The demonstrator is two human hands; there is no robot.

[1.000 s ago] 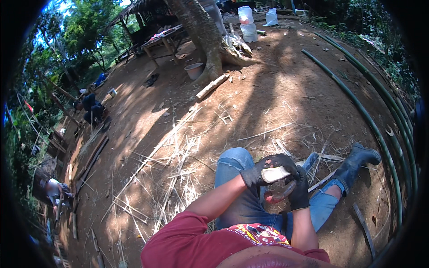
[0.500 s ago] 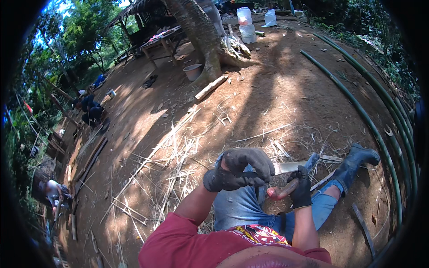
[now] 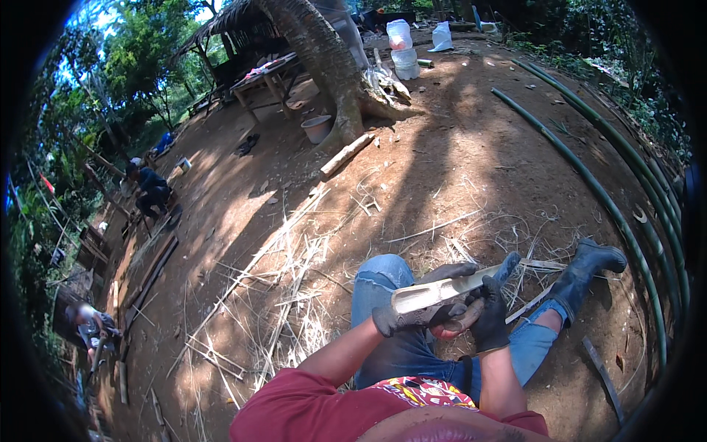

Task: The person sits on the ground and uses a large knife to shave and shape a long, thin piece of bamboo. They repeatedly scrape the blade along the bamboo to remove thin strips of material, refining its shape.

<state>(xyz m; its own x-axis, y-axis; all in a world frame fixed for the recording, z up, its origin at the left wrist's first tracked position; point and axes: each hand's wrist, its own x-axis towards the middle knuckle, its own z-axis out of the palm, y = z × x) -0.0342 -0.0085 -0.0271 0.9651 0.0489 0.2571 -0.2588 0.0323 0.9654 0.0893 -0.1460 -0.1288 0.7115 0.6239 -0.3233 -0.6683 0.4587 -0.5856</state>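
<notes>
A pale split bamboo piece (image 3: 431, 296), hollow side up, lies across my gloved left hand (image 3: 412, 318), whose fingers wrap its far side and its underside. My right hand (image 3: 492, 324), also in a dark glove, is closed around a curved brown wooden handle (image 3: 458, 324) with a reddish end, just under the bamboo. Beyond that hand a grey-blue, blade-like part (image 3: 507, 268) sticks out, seemingly of the same tool; the join is hidden. Both hands are close together above my bent legs in jeans (image 3: 383, 283).
Pale shavings and strips (image 3: 294, 295) litter the dirt ahead and left. Long green bamboo poles (image 3: 589, 177) curve along the right. A short log (image 3: 346, 155) lies near a tree (image 3: 320, 59). At the left are two people (image 3: 151, 188). A flat strip (image 3: 602, 376) lies at lower right.
My left hand has lowered and turned, so the bamboo's hollow inside now faces up. My right hand stays nearly in place, with the handle partly behind the bamboo.
</notes>
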